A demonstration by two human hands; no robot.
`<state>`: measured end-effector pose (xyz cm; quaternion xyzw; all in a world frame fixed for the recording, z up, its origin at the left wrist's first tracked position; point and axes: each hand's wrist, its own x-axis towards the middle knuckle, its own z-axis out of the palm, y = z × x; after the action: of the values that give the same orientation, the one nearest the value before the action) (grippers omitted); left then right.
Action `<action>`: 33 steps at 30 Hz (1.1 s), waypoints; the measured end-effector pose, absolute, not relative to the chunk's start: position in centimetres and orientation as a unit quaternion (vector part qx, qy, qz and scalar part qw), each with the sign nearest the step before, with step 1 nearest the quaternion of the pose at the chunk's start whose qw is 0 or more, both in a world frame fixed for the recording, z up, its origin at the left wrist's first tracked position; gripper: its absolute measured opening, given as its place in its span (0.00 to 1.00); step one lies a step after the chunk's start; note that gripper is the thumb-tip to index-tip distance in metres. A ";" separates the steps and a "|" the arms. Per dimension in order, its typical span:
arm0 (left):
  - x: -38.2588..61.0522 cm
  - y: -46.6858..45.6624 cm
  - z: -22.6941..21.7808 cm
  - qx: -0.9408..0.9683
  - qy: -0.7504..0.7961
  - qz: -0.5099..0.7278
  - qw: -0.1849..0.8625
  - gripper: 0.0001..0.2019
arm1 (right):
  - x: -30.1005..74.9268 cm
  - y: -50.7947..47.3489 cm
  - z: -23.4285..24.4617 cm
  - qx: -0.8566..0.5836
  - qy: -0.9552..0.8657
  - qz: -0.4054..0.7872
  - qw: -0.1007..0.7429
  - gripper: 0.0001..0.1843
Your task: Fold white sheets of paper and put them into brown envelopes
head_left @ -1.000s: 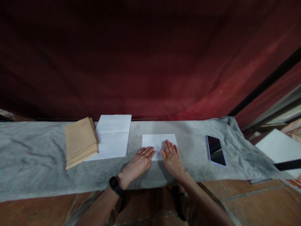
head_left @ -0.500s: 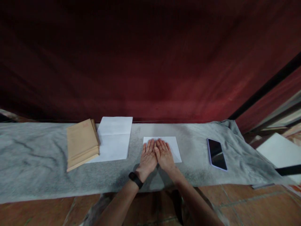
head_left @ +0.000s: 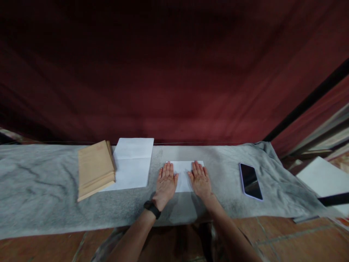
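A white sheet of paper (head_left: 182, 178), folded or small, lies flat on the grey cloth in front of me. My left hand (head_left: 166, 182) rests palm down over its left end, fingers stretched out and thumb pointing inward. Over the right end lies my right hand (head_left: 200, 180), also flat with its fingers extended. Between the two thumbs the middle of the paper shows; its side edges are mostly under my hands. A black wristband (head_left: 152, 209) is on my left wrist.
Left of my hands sit larger white sheets with a crease (head_left: 133, 163), partly under a stack of brown envelopes (head_left: 95, 165). A phone (head_left: 251, 181) lies to the right. Grey cloth (head_left: 49, 203) covers the narrow surface, and a dark red curtain (head_left: 174, 91) hangs behind it.
My hands were side by side and touching at the paper's middle; they have slid apart toward its left and right ends, still flat. The middle of the paper is now uncovered.
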<state>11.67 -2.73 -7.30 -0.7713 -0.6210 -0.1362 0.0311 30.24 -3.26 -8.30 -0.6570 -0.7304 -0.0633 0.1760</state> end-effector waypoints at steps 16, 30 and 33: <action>9.4 -2.2 -4.4 -0.705 -0.661 -0.225 -0.123 0.24 | 33.4 -4.9 -8.3 -0.674 -0.706 -0.113 0.186 0.35; 8.1 -2.0 -2.6 -0.328 -0.619 -0.440 -0.562 0.30 | 28.7 -8.0 -6.6 -0.571 -0.810 0.037 0.128 0.46; 8.5 -2.1 -2.1 -0.318 -0.571 -0.475 -0.589 0.30 | 28.2 -8.2 -5.7 -0.551 -0.821 0.072 0.134 0.48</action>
<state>8.47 -2.08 -2.09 -0.3177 -0.5712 -0.4751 -0.5891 28.23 -8.22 -5.74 -0.5509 -0.8206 0.0720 0.1341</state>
